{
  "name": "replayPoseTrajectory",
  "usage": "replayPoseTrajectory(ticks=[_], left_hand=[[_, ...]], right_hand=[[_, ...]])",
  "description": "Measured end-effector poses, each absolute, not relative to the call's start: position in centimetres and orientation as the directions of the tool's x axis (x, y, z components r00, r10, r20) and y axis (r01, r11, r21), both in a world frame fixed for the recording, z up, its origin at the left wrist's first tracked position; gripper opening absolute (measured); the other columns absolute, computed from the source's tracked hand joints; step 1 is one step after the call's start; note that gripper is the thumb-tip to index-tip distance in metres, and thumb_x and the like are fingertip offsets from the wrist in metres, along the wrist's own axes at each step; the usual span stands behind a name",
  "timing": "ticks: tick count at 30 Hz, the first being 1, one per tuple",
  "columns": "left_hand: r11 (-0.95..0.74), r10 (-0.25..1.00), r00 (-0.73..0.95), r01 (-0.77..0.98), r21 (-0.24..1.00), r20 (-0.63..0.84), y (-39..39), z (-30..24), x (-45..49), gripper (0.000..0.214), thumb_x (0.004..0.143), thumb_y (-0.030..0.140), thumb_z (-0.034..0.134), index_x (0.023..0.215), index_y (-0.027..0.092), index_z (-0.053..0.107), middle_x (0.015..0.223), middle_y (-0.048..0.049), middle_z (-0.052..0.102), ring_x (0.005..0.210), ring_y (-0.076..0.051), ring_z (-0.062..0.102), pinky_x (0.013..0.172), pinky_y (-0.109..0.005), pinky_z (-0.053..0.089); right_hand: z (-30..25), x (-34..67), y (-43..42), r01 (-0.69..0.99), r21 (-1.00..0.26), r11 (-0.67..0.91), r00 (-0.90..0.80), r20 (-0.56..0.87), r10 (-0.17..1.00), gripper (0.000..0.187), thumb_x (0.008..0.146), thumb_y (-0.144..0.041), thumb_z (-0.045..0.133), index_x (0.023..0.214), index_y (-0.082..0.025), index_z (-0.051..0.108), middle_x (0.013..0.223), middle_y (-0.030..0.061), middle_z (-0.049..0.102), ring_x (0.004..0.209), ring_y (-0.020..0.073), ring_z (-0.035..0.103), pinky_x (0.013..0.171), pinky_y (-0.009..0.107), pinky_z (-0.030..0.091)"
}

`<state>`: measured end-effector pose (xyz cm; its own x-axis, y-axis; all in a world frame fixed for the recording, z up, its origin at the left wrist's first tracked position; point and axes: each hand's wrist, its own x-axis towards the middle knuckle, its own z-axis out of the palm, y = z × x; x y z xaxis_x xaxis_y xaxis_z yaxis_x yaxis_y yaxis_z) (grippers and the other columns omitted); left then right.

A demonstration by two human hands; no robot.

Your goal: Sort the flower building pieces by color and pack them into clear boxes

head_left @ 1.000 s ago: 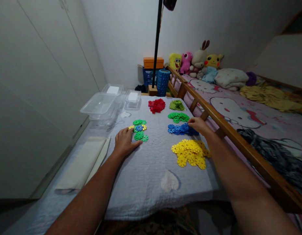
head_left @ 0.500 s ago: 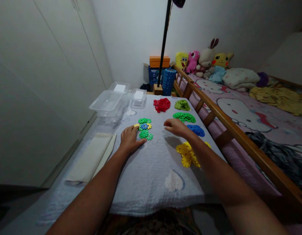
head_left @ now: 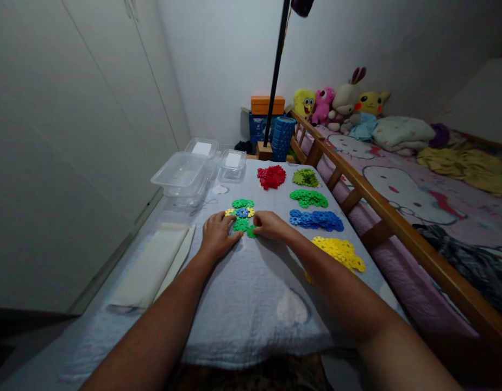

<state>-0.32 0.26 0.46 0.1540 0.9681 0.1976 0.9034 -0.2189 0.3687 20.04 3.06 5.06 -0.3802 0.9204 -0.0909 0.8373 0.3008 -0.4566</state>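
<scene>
A small joined cluster of green, blue and yellow snowflake discs (head_left: 242, 213) lies on the grey quilted cloth (head_left: 251, 282). My left hand (head_left: 218, 237) rests flat against the cluster's left side, fingers spread on the cloth. From the right, my right hand (head_left: 269, 225) has its fingers curled and pinched at the cluster's lower right edge; what they hold is hidden. Sorted piles lie to the right: red (head_left: 271, 176), olive green (head_left: 305, 177), bright green (head_left: 308, 197), blue (head_left: 316, 220) and yellow (head_left: 338, 251).
Clear plastic containers (head_left: 183, 175) and a smaller tub (head_left: 232, 164) stand at the back left. A folded cream cloth (head_left: 153, 266) lies left. A black pole (head_left: 275, 76) rises behind. A wooden bed rail (head_left: 381, 217) runs along the right, with plush toys (head_left: 340, 100) beyond.
My right hand left the blue pile and crossed left to the disc cluster. My left hand stayed beside the cluster. The view shifted a little.
</scene>
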Motion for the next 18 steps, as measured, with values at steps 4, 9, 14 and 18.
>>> replayPoseTrajectory(ticks=[4, 9, 14, 18], left_hand=[[-0.215, 0.968, 0.145, 0.904, 0.37, 0.207, 0.3, 0.5, -0.3, 0.05, 0.084, 0.045, 0.069, 0.131, 0.026, 0.068, 0.144, -0.0126, 0.057, 0.135, -0.033, 0.05, 0.113, -0.048, 0.038], [-0.221, 0.965, 0.147, 0.901, 0.373, 0.216, 0.4, 0.3, -0.4, 0.047, 0.085, 0.045, 0.068, 0.129, 0.028, 0.07, 0.144, -0.012, 0.058, 0.134, -0.033, 0.051, 0.113, -0.049, 0.039], [-0.235, 0.958, 0.147, 0.895, 0.38, 0.247, 0.5, -0.1, -0.4, 0.041, 0.086, 0.042, 0.067, 0.125, 0.03, 0.071, 0.142, -0.0097, 0.059, 0.131, -0.032, 0.053, 0.111, -0.048, 0.041], [-0.241, 0.958, 0.151, 0.886, 0.395, 0.246, 0.6, 0.0, -0.3, 0.039, 0.086, 0.041, 0.067, 0.123, 0.028, 0.072, 0.141, -0.0099, 0.061, 0.13, -0.031, 0.054, 0.11, -0.048, 0.041]], right_hand=[[5.9, 22.7, 4.4, 0.811, -0.545, 0.214, -0.301, -0.075, 0.951, 0.012, 0.071, -0.009, 0.073, 0.071, -0.018, 0.065, 0.069, -0.0043, 0.063, 0.066, 0.0101, 0.053, 0.06, 0.02, 0.034], [7.4, 29.2, 7.5, 0.76, -0.65, 0.02, -0.025, 0.001, 1.0, 0.007, 0.073, -0.014, 0.067, 0.069, -0.017, 0.062, 0.06, -0.0044, 0.059, 0.058, 0.0101, 0.054, 0.056, 0.02, 0.036], [8.0, 35.8, 10.0, 0.678, -0.714, -0.176, 0.355, 0.108, 0.929, 0.007, 0.068, -0.018, 0.066, 0.071, -0.018, 0.06, 0.057, -0.0041, 0.056, 0.055, 0.0114, 0.052, 0.053, 0.022, 0.038], [7.3, 38.6, 11.0, 0.624, -0.725, -0.29, 0.521, 0.11, 0.846, 0.006, 0.066, -0.017, 0.068, 0.068, -0.017, 0.062, 0.051, -0.0039, 0.051, 0.05, 0.0124, 0.049, 0.05, 0.024, 0.037]])
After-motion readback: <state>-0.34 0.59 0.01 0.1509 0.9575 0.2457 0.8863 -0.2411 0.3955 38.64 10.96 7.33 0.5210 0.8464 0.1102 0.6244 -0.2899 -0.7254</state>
